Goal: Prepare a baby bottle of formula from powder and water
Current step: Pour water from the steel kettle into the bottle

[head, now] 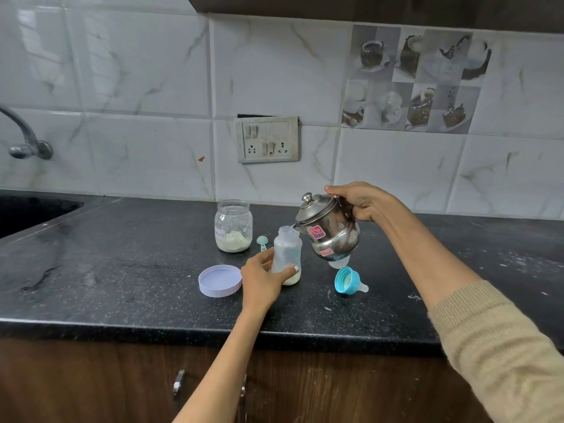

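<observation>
While it stands upright on the counter: the baby bottle (pixel 287 254) is a translucent plastic cylinder with an open neck and a shallow layer of pale, creamy contents at its base.
Left hand (pixel 263 277): fingers and thumb wrapped round the bottle's lower half, holding it in place.
Kettle (pixel 328 227): polished steel, pot-bellied, with a knobbed lid and red stickers; tilted, its spout at the bottle's mouth.
Right hand (pixel 364 203): clenched round the kettle's handle, thumb laid along the lid's rim; a ribbed beige sleeve (pixel 500 349) covers the forearm.
Nipple collar (pixel 348 279): teal threaded ring with a clear teat, lying on its side just right of the bottle.
Scoop (pixel 262 241): small, pale green, lying between bottle and jar.
Powder jar (pixel 233 225): clear glass, rounded shoulders, lidless, cream powder heaped at the bottom.
Jar lid (pixel 220 280): lilac disc, inner side up, just left of the left hand.
Counter (pixel 122 270): black speckled stone, glossy.
Wall (pixel 137 87): white marble-veined tiles bearing a switch plate (pixel 267 139).
</observation>
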Available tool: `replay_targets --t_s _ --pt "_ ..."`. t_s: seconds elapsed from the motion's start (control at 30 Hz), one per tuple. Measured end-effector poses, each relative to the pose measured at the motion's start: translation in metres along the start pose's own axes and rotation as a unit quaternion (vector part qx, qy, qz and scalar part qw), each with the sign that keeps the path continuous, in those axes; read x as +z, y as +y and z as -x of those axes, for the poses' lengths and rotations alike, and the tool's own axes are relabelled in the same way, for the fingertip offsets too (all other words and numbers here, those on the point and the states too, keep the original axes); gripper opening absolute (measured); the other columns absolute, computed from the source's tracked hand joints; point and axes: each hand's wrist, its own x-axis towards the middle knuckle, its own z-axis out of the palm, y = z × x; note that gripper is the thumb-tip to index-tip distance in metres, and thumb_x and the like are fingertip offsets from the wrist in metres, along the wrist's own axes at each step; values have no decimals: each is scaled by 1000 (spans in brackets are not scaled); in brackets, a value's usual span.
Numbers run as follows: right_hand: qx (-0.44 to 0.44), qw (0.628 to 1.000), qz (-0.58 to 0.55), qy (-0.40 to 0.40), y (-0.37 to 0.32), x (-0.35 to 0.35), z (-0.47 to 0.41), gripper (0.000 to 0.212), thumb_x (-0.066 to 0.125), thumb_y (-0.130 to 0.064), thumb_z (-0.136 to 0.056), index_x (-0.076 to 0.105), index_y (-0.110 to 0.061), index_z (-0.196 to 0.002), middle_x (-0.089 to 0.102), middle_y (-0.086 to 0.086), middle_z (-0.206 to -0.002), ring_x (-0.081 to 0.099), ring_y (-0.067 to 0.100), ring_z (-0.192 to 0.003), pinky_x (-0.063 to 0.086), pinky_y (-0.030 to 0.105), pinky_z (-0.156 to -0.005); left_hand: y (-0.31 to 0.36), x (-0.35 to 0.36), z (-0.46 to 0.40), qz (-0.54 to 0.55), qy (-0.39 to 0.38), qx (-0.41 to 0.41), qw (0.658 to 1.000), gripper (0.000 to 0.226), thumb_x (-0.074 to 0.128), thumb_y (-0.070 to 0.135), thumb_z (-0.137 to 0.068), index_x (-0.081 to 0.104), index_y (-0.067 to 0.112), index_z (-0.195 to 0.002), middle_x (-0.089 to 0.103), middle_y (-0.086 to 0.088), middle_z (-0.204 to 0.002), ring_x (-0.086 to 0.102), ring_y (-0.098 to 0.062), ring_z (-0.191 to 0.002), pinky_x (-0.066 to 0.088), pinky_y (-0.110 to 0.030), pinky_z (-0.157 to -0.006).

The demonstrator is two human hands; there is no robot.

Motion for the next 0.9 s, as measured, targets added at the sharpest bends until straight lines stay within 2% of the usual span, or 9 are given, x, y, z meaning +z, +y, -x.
replay_targets --t_s 0.13,0.3,0.57,0.7,0.9 --pt "1 1000 1 0 -1 1 3 19 60 -21 -92 56 -8 -79 50 4 -71 49 15 -65 45 28 -56 0 0 0 0 2 -5 1000 65 84 19 -65 59 10 -124 65 -6 -121 61 -13 -104 45 -23 -86" --pt "3 1000 7 1 -2 1 3 17 61 -22 -91 57 -7 -84 50 5 -73 50 15 -67 45 28 -57 1 0 0 1 -1 -2 1000 63 83 19 -65 59 11 -123 65 -6 -121 59 -9 -98 45 -22 -85" --pt "9 1000 8 -2 -3 1 3 17 61 -22 -91 56 -8 -82 51 4 -72 50 15 -66 46 28 -55 0 0 -1 2 0 -3 1000 64 83 18 -66 59 10 -124 64 -6 -121 60 -12 -104 44 -23 -86" --pt "12 1000 1 -3 -3 3 4 21 59 -22 -92 55 -10 -76 49 3 -69 48 14 -61 47 21 -41 -4 0 -3 3 -1 -5 1000 63 84 20 -64 61 12 -122 66 -4 -119 61 -12 -104 47 -26 -89" --pt "16 1000 11 -3 -4 4 6 23 59 -24 -92 54 -12 -74 50 2 -68 49 13 -59 46 21 -40 -6 1 -4 -1 -2 -3 1000 64 84 22 -64 61 12 -122 66 -2 -119 61 -9 -101 46 -23 -86"
